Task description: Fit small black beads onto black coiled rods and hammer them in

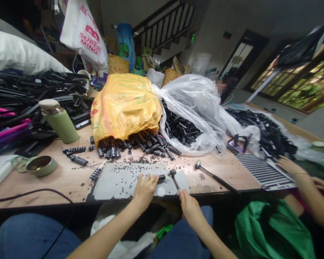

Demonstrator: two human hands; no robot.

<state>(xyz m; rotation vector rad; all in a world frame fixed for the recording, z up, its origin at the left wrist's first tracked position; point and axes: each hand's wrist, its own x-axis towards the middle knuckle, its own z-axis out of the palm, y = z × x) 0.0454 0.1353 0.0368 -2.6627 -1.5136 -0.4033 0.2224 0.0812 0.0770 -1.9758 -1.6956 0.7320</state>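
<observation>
The person's right hand [189, 205] is closed around the handle of a small hammer [175, 181] near the front edge of the table [67, 180]. The left hand [145, 189] holds a short black piece [161, 178] over a gray mat [101, 186], and the hammer's head is just beside the piece's end. The fingers are close to the hammer, so a bad swing could hurt one. The piece looks round, so it might roll if the fingers hold it too loosely.

Little black bits [144, 159] are spread on the mat and behind it. A hard bang could make them jump away. A bigger hammer [216, 178] lies on the right, with its handle reaching the front edge, so an arm could knock it down. On the left, a bump could tip the open cup [41, 166]. Farther back, striped black sticks [113, 151] lie by a big yellow bag [128, 108]; if it slumps, they could slide.
</observation>
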